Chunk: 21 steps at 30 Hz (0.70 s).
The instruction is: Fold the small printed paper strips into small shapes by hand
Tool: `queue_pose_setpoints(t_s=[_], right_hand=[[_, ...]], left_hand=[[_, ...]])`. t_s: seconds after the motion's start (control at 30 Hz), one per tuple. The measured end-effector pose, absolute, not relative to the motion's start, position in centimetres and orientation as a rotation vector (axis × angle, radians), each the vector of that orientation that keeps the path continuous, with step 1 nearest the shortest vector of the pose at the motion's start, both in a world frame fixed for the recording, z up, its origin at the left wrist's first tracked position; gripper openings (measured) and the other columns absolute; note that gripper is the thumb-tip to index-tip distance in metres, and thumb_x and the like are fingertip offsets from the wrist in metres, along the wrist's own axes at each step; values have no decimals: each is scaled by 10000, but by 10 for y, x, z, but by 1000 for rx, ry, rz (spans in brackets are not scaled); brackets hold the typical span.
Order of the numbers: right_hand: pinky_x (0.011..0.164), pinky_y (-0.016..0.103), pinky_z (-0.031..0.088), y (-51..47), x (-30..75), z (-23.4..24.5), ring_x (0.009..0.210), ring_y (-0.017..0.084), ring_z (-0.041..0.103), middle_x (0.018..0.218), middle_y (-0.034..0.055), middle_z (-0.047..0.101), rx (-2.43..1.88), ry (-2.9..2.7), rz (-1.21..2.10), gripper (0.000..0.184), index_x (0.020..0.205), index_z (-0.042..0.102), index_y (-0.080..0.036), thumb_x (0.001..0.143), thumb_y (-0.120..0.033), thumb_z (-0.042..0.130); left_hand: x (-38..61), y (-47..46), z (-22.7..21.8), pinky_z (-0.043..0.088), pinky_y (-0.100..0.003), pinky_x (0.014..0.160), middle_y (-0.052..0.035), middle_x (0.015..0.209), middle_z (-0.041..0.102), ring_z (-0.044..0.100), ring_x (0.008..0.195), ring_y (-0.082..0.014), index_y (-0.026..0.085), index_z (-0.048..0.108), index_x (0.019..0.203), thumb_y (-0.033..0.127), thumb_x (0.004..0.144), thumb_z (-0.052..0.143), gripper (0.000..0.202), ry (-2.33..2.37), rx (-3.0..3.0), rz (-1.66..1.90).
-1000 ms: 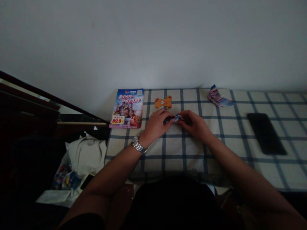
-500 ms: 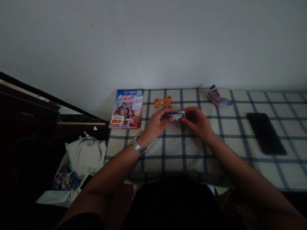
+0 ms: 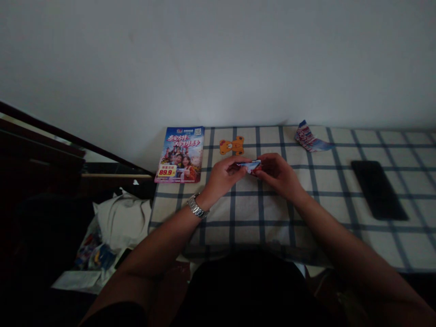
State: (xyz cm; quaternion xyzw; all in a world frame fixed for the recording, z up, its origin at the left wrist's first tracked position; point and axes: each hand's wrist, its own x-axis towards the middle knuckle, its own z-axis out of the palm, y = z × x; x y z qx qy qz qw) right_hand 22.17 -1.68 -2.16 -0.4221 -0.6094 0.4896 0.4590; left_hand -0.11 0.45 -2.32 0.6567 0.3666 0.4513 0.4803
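Left hand (image 3: pixel 223 175): half closed, pinching folded printed paper (image 3: pixel 251 166)
Right hand (image 3: pixel 277 175): half closed, pinching its other end
Left margin: brochure (image 3: pixel 179 154) just beside left hand
Right room: checked cloth (image 3: pixel 327 204), then black phone (image 3: pixel 379 190)

folded paper (image 3: pixel 250 165) now flatter, turned lengthwise

A printed flyer (image 3: pixel 179 154), orange bear cutout (image 3: pixel 232 146) — black smartphone (image 3: pixel 379 190), checked cloth (image 3: pixel 272 215)
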Motion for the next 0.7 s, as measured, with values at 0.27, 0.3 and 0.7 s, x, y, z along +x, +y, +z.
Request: queue_pose_setpoints(t_s=[0.27,0.3,0.7], right_hand=[[800,361,637,-15,222,-17,818,206,762,918,40,795,-1147,-1427,1321,390,1131,705,-238,886,-526,800],[784,358,632,-14,223,-17,806,207,759,900,39,797,-1162,-1432,1304,367,1078,716,-234,881,-531,804],[663,333,600,-16,224,-13,713,201,733,801,12,776,-1187,-1463,1121,278,942,711,-257,905,-522,786]], left_hand=[[-2,1,-24,603,-314,898,-88,1138,796,755,988,-189,209,771,1177,384,961,746,280,891,1626,1041],[-2,0,-24,604,-318,899,-88,1130,797,755,987,-191,209,771,1175,392,961,745,282,890,1624,1034],[4,0,-23,629,-307,878,-64,1052,763,749,928,-162,199,694,1140,456,918,795,354,816,1318,1100]])
